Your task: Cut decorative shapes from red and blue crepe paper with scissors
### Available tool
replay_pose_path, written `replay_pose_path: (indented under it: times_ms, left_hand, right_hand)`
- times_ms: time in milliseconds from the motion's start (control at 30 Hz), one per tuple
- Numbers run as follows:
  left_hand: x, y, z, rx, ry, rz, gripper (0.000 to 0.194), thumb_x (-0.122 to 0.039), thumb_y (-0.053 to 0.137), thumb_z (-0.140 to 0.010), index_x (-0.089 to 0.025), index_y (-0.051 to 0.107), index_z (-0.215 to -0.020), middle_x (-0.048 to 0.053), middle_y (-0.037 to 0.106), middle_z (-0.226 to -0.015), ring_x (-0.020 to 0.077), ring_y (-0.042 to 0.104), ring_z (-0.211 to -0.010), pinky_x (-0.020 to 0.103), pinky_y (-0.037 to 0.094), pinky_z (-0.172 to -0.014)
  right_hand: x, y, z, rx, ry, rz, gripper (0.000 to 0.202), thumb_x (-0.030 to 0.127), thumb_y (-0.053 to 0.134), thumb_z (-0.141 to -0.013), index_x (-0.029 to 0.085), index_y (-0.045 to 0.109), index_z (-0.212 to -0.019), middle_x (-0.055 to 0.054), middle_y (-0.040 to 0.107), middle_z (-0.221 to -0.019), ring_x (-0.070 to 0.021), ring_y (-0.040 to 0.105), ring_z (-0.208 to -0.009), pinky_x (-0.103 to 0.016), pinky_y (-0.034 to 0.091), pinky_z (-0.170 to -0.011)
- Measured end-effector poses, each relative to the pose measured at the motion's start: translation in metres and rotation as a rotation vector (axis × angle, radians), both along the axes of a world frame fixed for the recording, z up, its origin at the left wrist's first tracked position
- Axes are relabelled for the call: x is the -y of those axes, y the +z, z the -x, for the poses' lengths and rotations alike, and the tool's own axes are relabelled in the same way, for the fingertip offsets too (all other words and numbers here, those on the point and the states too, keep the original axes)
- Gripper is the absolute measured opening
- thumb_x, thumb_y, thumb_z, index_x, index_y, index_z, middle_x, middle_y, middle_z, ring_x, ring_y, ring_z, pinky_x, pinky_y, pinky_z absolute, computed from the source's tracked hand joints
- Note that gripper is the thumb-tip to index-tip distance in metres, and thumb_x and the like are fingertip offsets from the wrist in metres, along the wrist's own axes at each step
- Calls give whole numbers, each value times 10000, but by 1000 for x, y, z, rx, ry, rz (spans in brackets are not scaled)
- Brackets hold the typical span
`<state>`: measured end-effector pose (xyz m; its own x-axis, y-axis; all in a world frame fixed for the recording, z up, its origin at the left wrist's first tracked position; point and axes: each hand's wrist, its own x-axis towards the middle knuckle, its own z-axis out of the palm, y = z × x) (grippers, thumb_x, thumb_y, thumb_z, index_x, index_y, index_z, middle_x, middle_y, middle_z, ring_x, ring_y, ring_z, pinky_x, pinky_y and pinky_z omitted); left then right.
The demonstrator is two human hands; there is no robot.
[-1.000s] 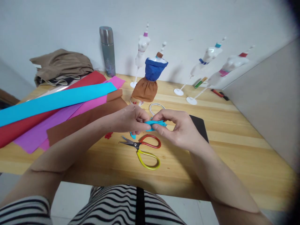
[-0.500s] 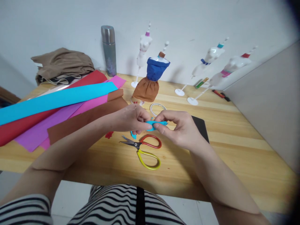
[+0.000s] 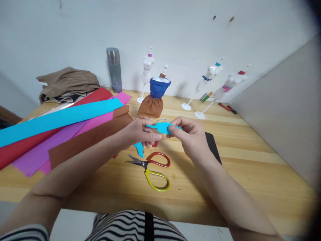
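Thumb and fingers of my right hand (image 3: pixel 189 134) are closed on a small turquoise cloth piece (image 3: pixel 163 128), wide in the middle with narrow ends, held above the table. Beside its left end is my left hand (image 3: pixel 142 132), thumb stretched out and apart from the curled fingers; the piece's tip overlaps the index finger. Below that hand another turquoise scrap (image 3: pixel 139 149) shows, partly hidden by the fingers. Scissors (image 3: pixel 144 164) with one red and one yellow handle lie blades apart, nearer to me. A small red scrap (image 3: pixel 155 144) shows between the hands.
Cloth sheets (image 3: pixel 62 113) in several colours and folded brown fabric (image 3: pixel 69 82) lie at left. Behind stand a flask (image 3: pixel 114 72), a mini dress form (image 3: pixel 160 88) in blue and brown cloth, and other white forms (image 3: pixel 232 80). A tape roll (image 3: pixel 164 120) and black flat object (image 3: pixel 213 147) lie nearby.
The turquoise piece, earlier pinched narrow between both hands, is now spread flatter in my right hand. My left thumb has come away from it. The view has tilted up.
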<state>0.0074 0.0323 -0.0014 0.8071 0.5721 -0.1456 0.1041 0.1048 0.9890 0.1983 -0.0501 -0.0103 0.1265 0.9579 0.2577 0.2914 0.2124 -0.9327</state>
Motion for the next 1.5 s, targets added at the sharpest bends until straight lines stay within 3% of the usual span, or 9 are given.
replay_pose_path:
  times_ms: [100, 233, 467, 667, 800, 1067, 1233, 1400, 1500]
  left_hand:
    - [16, -10, -8, 67, 111, 22, 316, -393, 873, -667, -127, 720, -739, 22, 685, -619, 103, 600, -511, 211, 489, -490]
    - [32, -14, -12, 131, 235, 38, 321, -434, 820, -729, -130, 735, -670, 9, 636, -530, 86, 551, -483, 198, 457, -490]
    - [34, -17, -13, 167, 370, 84, 266, -368, 782, -760, -162, 706, -609, -6, 614, -505, 86, 537, -464, 200, 431, -466]
    - [33, -9, -11, 127, 398, 113, 275, -325, 766, -756, -159, 689, -550, 0, 605, -479, 75, 518, -438, 196, 401, -463]
    - [31, -11, -12, 109, 385, 111, 272, -311, 765, -742, -156, 679, -535, 10, 617, -487, 72, 516, -437, 195, 398, -464]
    - [28, -14, -13, 146, 345, 104, 302, -399, 869, -652, -152, 694, -653, -5, 613, -501, 97, 558, -471, 202, 410, -453]
    - [27, -19, -14, 129, 288, 151, 312, -423, 831, -714, -135, 723, -662, 19, 623, -522, 98, 550, -488, 213, 423, -470]
    - [27, -18, -14, 124, 346, 166, 235, -313, 797, -724, -141, 722, -582, 21, 620, -491, 91, 539, -461, 208, 408, -471]
    - [27, -12, -13, 116, 390, 147, 268, -265, 763, -736, -153, 681, -506, 16, 606, -463, 83, 525, -438, 202, 391, -457]
  right_hand:
    - [2, -1, 8, -183, 5, 34, 282, 432, 818, -796, 250, 619, -713, 21, 657, -604, -172, 648, -551, -340, 590, -583]
    - [5, -2, 16, -228, 12, 40, 340, 497, 824, -818, 260, 610, -704, 18, 670, -599, -189, 682, -565, -360, 615, -602]
    - [4, -6, 15, -251, 14, 37, 317, 475, 858, -781, 234, 665, -705, 2, 710, -627, -178, 677, -580, -346, 608, -622]
    - [3, -2, 7, -212, -1, 31, 286, 477, 840, -785, 217, 720, -776, 3, 689, -646, -167, 661, -599, -316, 586, -592]
    - [5, -1, 9, -163, 27, 39, 296, 462, 858, -785, 229, 677, -756, 3, 693, -648, -168, 664, -590, -327, 608, -599]
    - [-3, -6, 5, -247, -58, 44, 237, 370, 848, -735, 229, 663, -692, 21, 668, -580, -145, 641, -539, -300, 578, -567]
    - [-3, -9, 11, -277, 14, 80, 266, 408, 857, -732, 231, 664, -687, 20, 679, -566, -157, 653, -530, -309, 584, -540]
    - [-1, -8, 11, -275, 46, 112, 276, 427, 856, -764, 236, 666, -703, 15, 672, -585, -168, 651, -551, -337, 600, -590]
    - [-2, -7, 4, -322, 80, 96, 358, 549, 780, -826, 236, 679, -684, -18, 697, -636, -189, 664, -581, -349, 583, -579]
